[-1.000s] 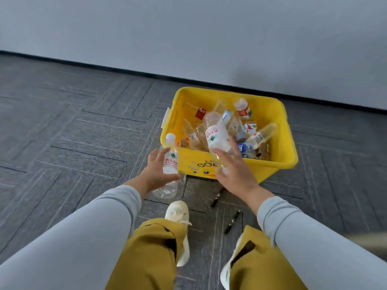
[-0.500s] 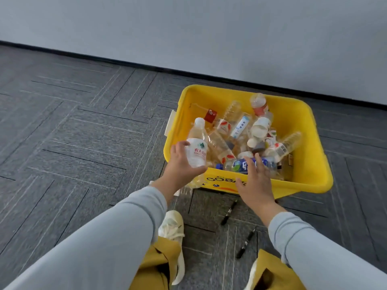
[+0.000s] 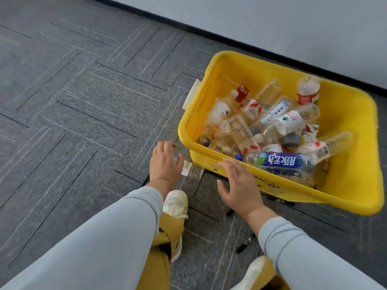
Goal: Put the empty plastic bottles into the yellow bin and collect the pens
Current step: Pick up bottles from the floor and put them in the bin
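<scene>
L hand (image 3: 165, 166) grip: fingers curled down over a clear bottle (image 3: 193, 171) that lies on the carpet floor (image 3: 83, 122), just left of the yellow bin (image 3: 345, 195) at its near-left corner. Too blurred to tell if the bottle is clasped or only touched. 0.5 s ago this hand held a white-capped bottle upright at the bin's near rim; that bottle has left the grip and the hand has dropped to floor level.

R hand (image 3: 240, 187) grip is released, fingers spread, nothing in it, fingertips at the bin's near wall; it has pulled back nearer since then.

Inside the bin a blue-label bottle (image 3: 280, 162) lies along the near wall by a heap of empty bottles (image 3: 274, 113).

Black pen (image 3: 244, 245) is on the floor by the R sleeve. Second pen (image 3: 230, 212) is mostly hidden under the R hand. Both on the floor as before.

White shoe (image 3: 174, 204) sits just near of the L hand.
</scene>
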### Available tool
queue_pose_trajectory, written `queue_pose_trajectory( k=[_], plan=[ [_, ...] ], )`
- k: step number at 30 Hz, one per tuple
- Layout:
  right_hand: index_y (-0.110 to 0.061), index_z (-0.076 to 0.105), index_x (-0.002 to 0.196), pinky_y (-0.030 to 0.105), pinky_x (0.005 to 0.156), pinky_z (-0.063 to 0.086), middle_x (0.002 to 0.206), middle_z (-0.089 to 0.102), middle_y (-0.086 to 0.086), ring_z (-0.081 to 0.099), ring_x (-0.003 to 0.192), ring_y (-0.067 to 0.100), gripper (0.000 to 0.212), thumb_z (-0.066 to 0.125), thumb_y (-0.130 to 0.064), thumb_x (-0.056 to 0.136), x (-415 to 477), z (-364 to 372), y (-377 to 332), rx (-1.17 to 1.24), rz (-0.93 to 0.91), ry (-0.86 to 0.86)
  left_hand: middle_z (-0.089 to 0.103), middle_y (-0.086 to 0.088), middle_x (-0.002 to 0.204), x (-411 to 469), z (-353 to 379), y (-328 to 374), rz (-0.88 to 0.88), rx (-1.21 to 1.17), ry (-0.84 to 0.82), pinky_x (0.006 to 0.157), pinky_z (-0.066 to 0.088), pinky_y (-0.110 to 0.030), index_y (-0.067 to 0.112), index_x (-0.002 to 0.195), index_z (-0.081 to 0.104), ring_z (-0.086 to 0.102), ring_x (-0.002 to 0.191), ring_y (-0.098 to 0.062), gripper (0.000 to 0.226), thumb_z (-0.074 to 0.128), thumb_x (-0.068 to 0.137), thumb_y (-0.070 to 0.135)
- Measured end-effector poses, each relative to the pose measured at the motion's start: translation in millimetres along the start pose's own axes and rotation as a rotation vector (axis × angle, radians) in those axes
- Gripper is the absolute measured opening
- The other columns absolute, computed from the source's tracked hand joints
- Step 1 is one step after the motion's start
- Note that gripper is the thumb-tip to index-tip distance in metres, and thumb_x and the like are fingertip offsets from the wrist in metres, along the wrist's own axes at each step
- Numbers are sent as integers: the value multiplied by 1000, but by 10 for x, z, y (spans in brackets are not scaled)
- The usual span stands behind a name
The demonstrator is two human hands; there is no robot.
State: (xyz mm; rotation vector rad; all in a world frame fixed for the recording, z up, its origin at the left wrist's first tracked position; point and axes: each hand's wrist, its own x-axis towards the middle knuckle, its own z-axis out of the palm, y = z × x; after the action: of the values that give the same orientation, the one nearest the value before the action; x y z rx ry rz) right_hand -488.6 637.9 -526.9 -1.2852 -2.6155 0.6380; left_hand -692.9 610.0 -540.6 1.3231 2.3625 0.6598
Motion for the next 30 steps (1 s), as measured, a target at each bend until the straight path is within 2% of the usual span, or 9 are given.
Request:
queue_pose_trajectory(
  k=[3,7,9,11,15,18,22,26,30],
  plan=[
    [-11,51,120,42,88,50,118,58,10,57,106,31,44,46,-34,83,8,235,0,-9,-40,-52,43,-12,124,23,118,-266,-76,86,-168,94,39,-40,7,120,45,40,117,-29,35,51,88,20],
    [-13,50,122,43,83,52,119,58,8,57,103,32,44,57,-27,81,-83,560,187,21,-11,-120,41,-12,127,-6,472,-524,-46,230,-347,94,39,-41,8,124,42,38,120,-30,39,49,90,26],
    [-13,47,129,42,92,47,128,53,7,50,114,30,47,58,-27,85,-165,754,342,30,65,-162,39,-11,131,20,683,-646,-28,273,-390,96,38,-41,9,128,40,37,122,-29,42,49,90,26],
    [-16,40,135,36,102,39,136,45,3,41,125,24,51,55,-31,89,-230,930,503,37,158,-218,36,-9,137,96,896,-773,6,315,-428,101,34,-40,11,134,35,33,127,-29,50,51,89,27],
    [-21,32,139,31,104,35,140,39,-1,35,131,18,55,53,-37,90,-296,1269,776,119,346,-244,20,-7,152,266,1286,-1053,124,455,-484,114,19,-44,15,143,21,13,141,-26,68,56,87,29],
    [-22,31,139,32,105,35,142,38,-1,34,132,17,56,55,-35,90,-346,1503,893,206,427,-237,5,-5,156,443,1534,-1180,202,555,-501,116,9,-46,17,146,14,-2,144,-25,75,59,87,28],
    [-24,30,139,31,104,35,142,37,-2,36,131,17,56,56,-33,90,-399,1717,1001,288,470,-247,-2,-4,157,638,1771,-1230,257,575,-515,115,7,-49,18,147,8,-8,143,-25,81,61,86,31],
    [-23,31,139,32,102,37,142,38,0,37,130,18,56,57,-33,90,-372,1795,1085,326,499,-224,7,-7,156,704,1907,-1267,288,642,-547,115,6,-51,17,147,8,-3,144,-27,88,66,82,33],
    [-24,30,139,34,101,40,142,36,0,38,129,18,56,57,-34,90,-374,1823,1099,331,502,-214,28,-16,141,593,1950,-1341,424,748,-540,115,9,-49,19,142,24,22,135,-34,77,68,79,24]
  ],
)
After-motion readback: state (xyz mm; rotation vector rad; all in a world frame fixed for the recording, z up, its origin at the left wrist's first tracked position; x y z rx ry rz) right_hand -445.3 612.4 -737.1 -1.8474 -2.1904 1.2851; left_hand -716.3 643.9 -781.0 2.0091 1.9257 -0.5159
